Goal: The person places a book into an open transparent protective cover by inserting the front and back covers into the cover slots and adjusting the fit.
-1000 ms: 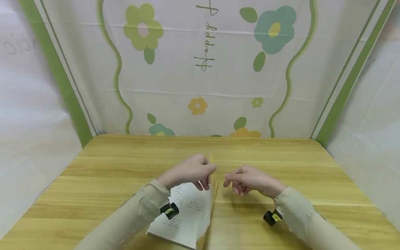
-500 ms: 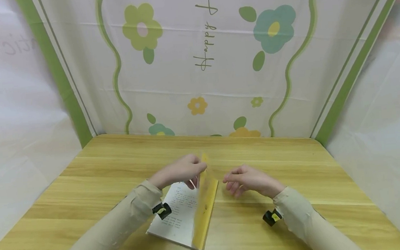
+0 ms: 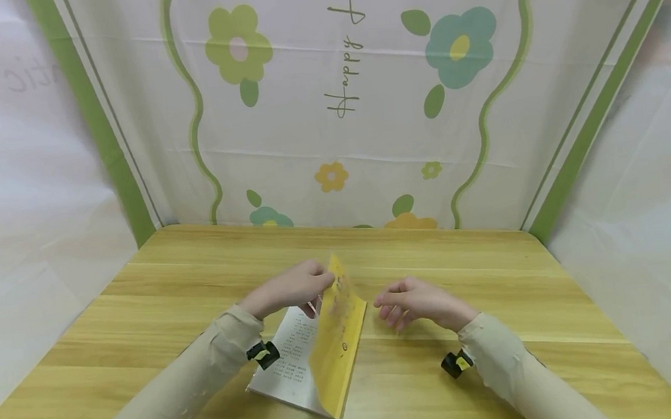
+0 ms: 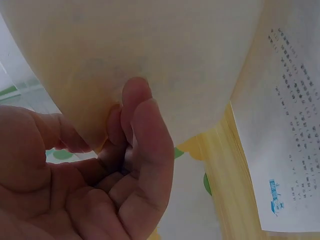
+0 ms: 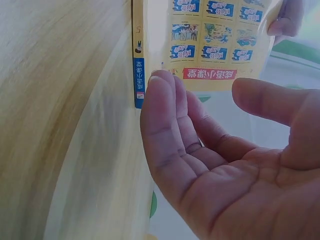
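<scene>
A thin book with a yellow cover (image 3: 336,349) lies on the wooden table, its spine to the right and its cover standing raised and bowed. My left hand (image 3: 294,289) pinches the far corner of that cover between thumb and fingers. The left wrist view shows the pale inner side of the cover (image 4: 165,55) and a printed page (image 4: 285,150) beneath. Just right of the spine (image 5: 139,65), my right hand (image 3: 409,303) hovers with fingers loosely bent and holds nothing. Rows of small pictures fill the cover's outer side (image 5: 210,35) in the right wrist view.
The wooden tabletop (image 3: 466,264) spreads around the book. A white cloth with printed flowers (image 3: 329,137) hangs behind the far edge, and pale sheets (image 3: 11,198) enclose the sides. A black wrist camera (image 3: 457,364) sits by the right sleeve.
My left hand has moved left, bringing the cover's corner with it, so more of the yellow outer side shows. The right hand has stayed nearly in place beside the spine.
</scene>
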Motion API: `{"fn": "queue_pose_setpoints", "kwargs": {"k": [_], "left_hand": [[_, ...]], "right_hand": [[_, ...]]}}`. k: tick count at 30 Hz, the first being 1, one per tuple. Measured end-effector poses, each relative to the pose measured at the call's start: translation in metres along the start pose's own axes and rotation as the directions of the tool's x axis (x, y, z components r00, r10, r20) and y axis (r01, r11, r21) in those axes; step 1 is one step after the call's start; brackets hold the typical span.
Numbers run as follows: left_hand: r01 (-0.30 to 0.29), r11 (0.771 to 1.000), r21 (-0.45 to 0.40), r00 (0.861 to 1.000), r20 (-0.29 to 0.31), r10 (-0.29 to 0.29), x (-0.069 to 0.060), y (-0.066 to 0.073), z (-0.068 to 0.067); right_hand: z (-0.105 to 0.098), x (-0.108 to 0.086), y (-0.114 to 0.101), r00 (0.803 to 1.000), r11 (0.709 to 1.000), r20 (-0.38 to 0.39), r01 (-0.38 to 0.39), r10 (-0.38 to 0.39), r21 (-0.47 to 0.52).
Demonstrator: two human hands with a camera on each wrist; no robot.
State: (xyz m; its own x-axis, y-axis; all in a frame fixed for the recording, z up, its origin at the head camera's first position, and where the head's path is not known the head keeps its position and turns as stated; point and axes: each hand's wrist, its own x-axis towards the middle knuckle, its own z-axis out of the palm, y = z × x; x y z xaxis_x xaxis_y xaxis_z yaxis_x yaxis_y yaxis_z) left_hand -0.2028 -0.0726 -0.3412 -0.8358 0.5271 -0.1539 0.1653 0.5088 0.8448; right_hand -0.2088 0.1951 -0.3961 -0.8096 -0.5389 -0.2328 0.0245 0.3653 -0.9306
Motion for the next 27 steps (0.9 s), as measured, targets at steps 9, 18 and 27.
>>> {"fn": "queue_pose_setpoints", "kwargs": {"k": [9, 18, 27], "left_hand": [[0.006, 0.999, 0.032, 0.999, 0.039, -0.007, -0.010, -0.010, -0.011], [0.047, 0.999, 0.000, 0.997, 0.061, -0.047, -0.012, -0.022, -0.015], [0.075, 0.997, 0.023, 0.997, 0.021, -0.075, -0.016, -0.032, -0.011]], "right_hand": [[0.001, -0.001, -0.001, 1.000, 1.000, 0.001, -0.009, 0.009, -0.010], [0.000, -0.001, -0.001, 1.000, 1.000, 0.009, -0.014, 0.014, 0.001], [-0.001, 0.000, 0.000, 0.999, 0.997, 0.013, -0.035, 0.035, 0.062]]}}
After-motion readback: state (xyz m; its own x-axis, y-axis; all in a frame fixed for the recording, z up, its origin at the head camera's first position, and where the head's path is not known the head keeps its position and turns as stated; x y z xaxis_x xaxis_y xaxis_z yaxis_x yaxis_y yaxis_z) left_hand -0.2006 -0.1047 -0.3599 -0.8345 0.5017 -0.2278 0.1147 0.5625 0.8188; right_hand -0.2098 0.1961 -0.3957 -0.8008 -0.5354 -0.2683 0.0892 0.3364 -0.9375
